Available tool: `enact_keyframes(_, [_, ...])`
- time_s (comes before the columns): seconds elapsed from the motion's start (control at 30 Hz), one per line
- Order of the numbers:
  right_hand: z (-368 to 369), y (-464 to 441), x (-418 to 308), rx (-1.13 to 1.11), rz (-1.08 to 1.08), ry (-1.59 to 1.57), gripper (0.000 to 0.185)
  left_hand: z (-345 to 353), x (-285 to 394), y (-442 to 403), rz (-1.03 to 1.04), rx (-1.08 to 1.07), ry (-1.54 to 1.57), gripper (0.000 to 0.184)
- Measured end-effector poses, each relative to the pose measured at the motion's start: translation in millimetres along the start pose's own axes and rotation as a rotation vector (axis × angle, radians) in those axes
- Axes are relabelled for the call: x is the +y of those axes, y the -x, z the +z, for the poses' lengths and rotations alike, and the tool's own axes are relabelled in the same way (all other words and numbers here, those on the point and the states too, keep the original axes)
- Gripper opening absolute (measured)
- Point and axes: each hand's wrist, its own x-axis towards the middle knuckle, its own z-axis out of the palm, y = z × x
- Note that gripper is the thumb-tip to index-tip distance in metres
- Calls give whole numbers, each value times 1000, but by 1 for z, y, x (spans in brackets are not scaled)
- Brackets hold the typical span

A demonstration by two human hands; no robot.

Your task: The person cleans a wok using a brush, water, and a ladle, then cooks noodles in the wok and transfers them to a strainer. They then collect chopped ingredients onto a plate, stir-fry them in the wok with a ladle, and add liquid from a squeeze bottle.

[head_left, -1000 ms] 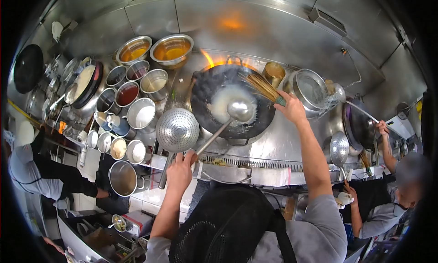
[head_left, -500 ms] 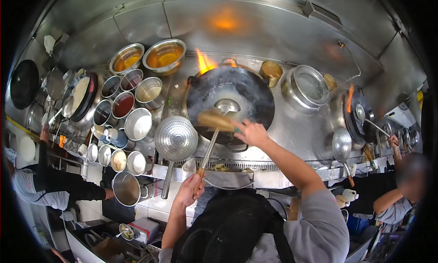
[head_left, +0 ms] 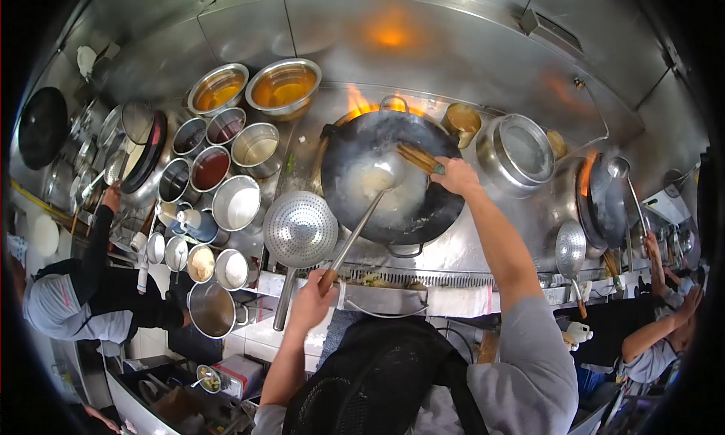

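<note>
My left hand (head_left: 310, 303) grips the wooden end of a ladle (head_left: 353, 237) whose bowl sits inside a large dark wok (head_left: 340, 144). Steam and cloudy liquid fill the wok's middle and blur the ladle bowl. My right hand (head_left: 456, 177) is closed on the green-banded end of a bamboo wok brush (head_left: 417, 158). The brush's bristles point left, over the wok's far right part, close to the ladle bowl. Flames (head_left: 361, 101) rise behind the wok. A perforated strainer (head_left: 300, 229) lies left of the wok, near my left hand.
Metal pots of sauces and powders stand at left, including a red sauce pot (head_left: 211, 169) and an oil bowl (head_left: 283, 86). A lidded pot (head_left: 521, 152) and a second wok (head_left: 604, 201) are at right. Co-workers stand at both sides. A white cloth (head_left: 459, 300) lies along the front edge.
The brush has moved from the wok's near side, across the ladle handle, to its far right part. My right hand's fingers have closed around it. The view has shifted slightly.
</note>
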Motion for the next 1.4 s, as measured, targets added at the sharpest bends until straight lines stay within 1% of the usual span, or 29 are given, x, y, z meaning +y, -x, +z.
enact_keyframes(0.03, [-12, 8, -2, 96, 52, -78, 67, 32, -58, -16, 225, 54, 249, 48])
enact_keyframes(0.07, [-21, 16, -4, 191, 108, -159, 67, 30, -55, -21, 237, 49, 247, 48])
enact_keyframes(0.13, [-30, 27, -10, 255, 156, -260, 67, 27, -38, -24, -217, -302, 600, 47])
enact_keyframes(0.17, [-32, 32, -14, 312, 191, -359, 67, 31, -25, -25, -191, -307, 740, 38])
enact_keyframes(0.2, [-21, 31, -17, 322, 200, -357, 67, 35, -16, -26, -180, -316, 738, 38])
enact_keyframes(0.27, [9, 30, -24, 452, 157, -560, 69, 41, -2, -26, -283, -342, 1073, 30])
enact_keyframes(0.3, [8, 36, -31, 318, 134, -390, 70, 44, 3, -23, -277, -374, 1184, 25])
enact_keyframes(0.33, [6, 43, -35, 181, 115, -224, 71, 47, 2, -18, -264, -376, 1177, 25])
enact_keyframes(0.4, [-4, 36, -24, 185, 127, -225, 72, 52, 0, -12, -242, -409, 1351, 24])
enact_keyframes(0.43, [-15, 31, -16, 209, 139, -228, 71, 51, 4, -9, -198, -404, 1361, 25])
enact_keyframes(0.53, [-44, 34, -23, 295, 179, -326, 71, 60, 2, -3, -111, -370, 1338, 27])
enact_keyframes(0.57, [-46, 39, -30, 308, 210, -545, 70, 61, 6, -3, -123, -360, 1338, 32])
enact_keyframes(0.63, [-20, 34, -16, 344, -53, -258, 66, 66, 8, -3, -74, -327, 1306, 36])
enact_keyframes(0.67, [-27, 40, -9, 350, -56, -260, 66, 67, 6, -2, -38, -299, 1269, 41])
enact_keyframes(0.7, [-36, 44, -2, 200, -86, -67, 65, 69, -1, -4, -30, -294, 1267, 41])
enact_keyframes(0.73, [-47, 50, -4, 48, -116, 126, 65, 72, -14, -7, 44, -147, 1024, 45])
enact_keyframes(0.77, [-63, 60, -10, 84, -28, 112, 65, 68, -19, -10, 113, -1, 779, 50])
enact_keyframes(0.8, [-70, 65, -15, 88, -37, 116, 65, 66, -25, -9, 115, 9, 782, 50])
enact_keyframes(0.87, [-82, 79, -27, 588, 74, -152, 63, 51, -15, -6, 129, 55, 698, 56])
enact_keyframes(0.9, [-84, 87, -40, 670, 94, -198, 62, 43, -8, -1, 146, 57, 588, 56])
enact_keyframes(0.93, [-79, 94, -53, 667, 95, -197, 62, 44, -6, 1, 143, 55, 589, 56])
enact_keyframes(1.0, [-73, 105, -66, 461, -22, 33, 64, 45, -3, 4, 219, 87, 417, 54])
enact_keyframes(1.07, [-64, 87, -40, 425, -5, 73, 65, 52, -6, 15, 191, 90, 442, 54])
enact_keyframes(1.13, [-78, 70, -10, 400, -26, 244, 66, 53, -10, 21, 168, 110, 468, 54])
enact_keyframes(1.2, [-114, 85, -15, 548, 27, 132, 65, 50, -12, 33, 190, 149, 395, 54])
enact_keyframes(1.27, [-129, 95, -22, 760, -19, -49, 67, 40, -5, 40, 162, 152, 315, 54])
enact_keyframes(1.3, [-131, 98, -20, 758, -15, -53, 67, 36, -4, 42, 143, 155, 232, 53])
enact_keyframes(1.37, [-135, 107, -12, 385, -227, 205, 64, 32, -5, 49, 161, 133, 234, 53])
enact_keyframes(1.4, [-142, 104, 1, 392, -225, 203, 64, 30, -4, 51, 178, 125, 244, 53])
